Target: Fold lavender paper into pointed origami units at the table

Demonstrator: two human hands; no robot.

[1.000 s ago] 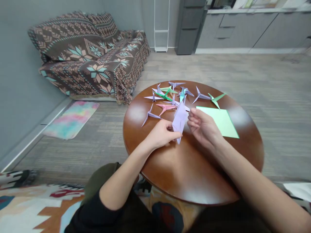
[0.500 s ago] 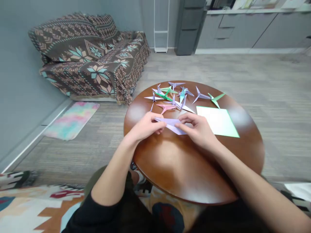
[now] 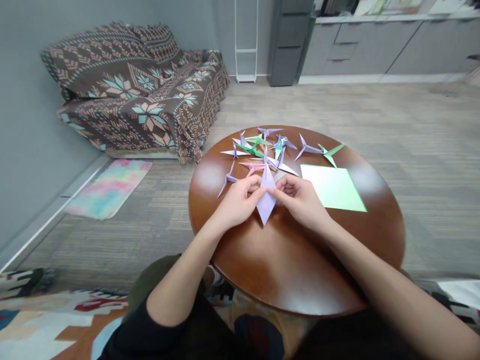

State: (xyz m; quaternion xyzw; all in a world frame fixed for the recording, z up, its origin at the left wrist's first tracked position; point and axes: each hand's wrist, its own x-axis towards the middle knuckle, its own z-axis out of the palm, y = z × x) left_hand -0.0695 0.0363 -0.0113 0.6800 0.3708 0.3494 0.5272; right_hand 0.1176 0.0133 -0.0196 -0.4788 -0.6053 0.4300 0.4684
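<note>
- Reddish-brown round wooden table (image 3: 288, 265) fills the lower centre of the frame, its glossy top bearing everything listed here.
- At the left of the paper group, a lilac origami crane (image 3: 228, 179) lies just beyond your left hand, not touching it.
- Your left hand (image 3: 236, 200) sits centre-left, its fingers closed in a narrow pinch on the left side of the folded piece.
- At frame centre is a long lilac folded paper form (image 3: 266, 197). Its long axis runs almost straight up and down the frame, with one pointed end toward the far table edge and the other toward you. Your hands lie about equally near it, one on each side.
- At upper centre, a cluster of lilac, green, pink and blue origami cranes (image 3: 253, 147) lies just beyond the form's far tip.
- Your right hand (image 3: 300, 200) sits centre-right, its fingertips pinching the form's right side in a similarly narrow grip.
- At right, a flat pale-green square paper sheet (image 3: 332, 187) lies just beside that hand, with a green origami crane (image 3: 330, 154) beyond it.
</note>
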